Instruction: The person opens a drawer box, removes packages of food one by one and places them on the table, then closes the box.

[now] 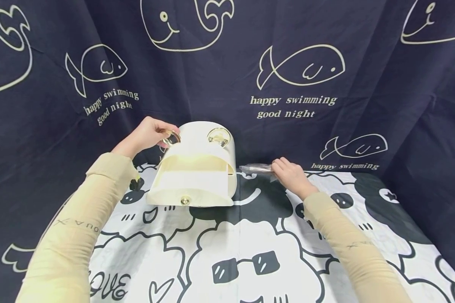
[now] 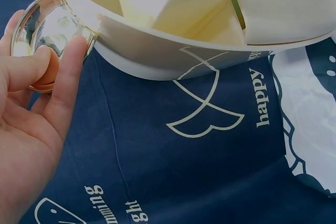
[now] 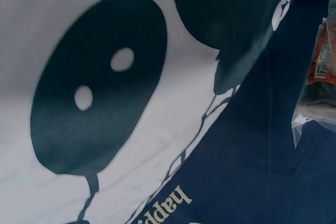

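Note:
A cream-white rounded box (image 1: 191, 198) with an open front stands at the back of the table. Two gold round ear-like pieces, the right one (image 1: 219, 136) free of any hand, sit on its upper part. My left hand (image 1: 151, 134) pinches the left gold piece (image 2: 50, 35) between thumb and fingers, and the box's curved wall is beside it in the left wrist view. To the right of the box, my right hand (image 1: 290, 174) grips a clear plastic packet (image 1: 255, 168) by its right end. In the right wrist view the packet (image 3: 320, 77) shows an orange label; the hand is out of that frame.
A white and dark cartoon-print cloth (image 1: 250, 235) covers the table. Directly behind the box hangs a dark blue curtain (image 1: 220, 84) with fish prints. A small dark and yellow item (image 1: 137, 182) lies left of the box, partly behind the left sleeve.

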A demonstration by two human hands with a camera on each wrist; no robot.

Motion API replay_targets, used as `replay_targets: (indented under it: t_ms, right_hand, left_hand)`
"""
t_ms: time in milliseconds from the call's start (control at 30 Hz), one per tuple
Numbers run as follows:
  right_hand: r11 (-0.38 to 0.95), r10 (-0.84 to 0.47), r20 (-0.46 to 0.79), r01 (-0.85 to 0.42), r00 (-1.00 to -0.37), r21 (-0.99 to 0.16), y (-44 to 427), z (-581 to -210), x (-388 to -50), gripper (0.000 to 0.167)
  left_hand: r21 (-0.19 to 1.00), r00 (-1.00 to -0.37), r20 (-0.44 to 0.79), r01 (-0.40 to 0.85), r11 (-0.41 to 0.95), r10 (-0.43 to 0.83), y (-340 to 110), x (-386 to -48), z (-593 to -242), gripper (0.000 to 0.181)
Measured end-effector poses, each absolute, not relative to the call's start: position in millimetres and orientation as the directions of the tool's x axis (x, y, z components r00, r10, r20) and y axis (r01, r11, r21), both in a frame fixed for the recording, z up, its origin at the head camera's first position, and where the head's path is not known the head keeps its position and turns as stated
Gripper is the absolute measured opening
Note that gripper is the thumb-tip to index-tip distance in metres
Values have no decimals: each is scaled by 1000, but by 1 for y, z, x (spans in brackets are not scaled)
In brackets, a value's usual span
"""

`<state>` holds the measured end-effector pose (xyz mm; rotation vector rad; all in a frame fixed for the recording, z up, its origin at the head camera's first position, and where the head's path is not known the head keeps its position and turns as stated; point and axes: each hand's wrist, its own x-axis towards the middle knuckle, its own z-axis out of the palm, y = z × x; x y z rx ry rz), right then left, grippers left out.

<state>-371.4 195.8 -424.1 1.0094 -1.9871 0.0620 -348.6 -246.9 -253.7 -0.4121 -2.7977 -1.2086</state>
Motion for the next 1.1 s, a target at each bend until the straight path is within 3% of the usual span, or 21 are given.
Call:
replay_targets:
  t_ms: [400,633,1100]
  right_hand:
    - [703,-631,688,-641,-359,310,195,-441,-380,4]
    - [681,-652,665,-667,-363,303,201,-451,-381,12]
    - [662,-685,600,-697,-413,277,211,-457,-372,6]
  left_hand:
    - [720,-964,167,264,642,209,-247,-347,-252,32]
    - [721,-963,167,264,641,209,-247,-350,-255,32]
    - [724,-967,171,253,642,188,-245,-348,-255,33]
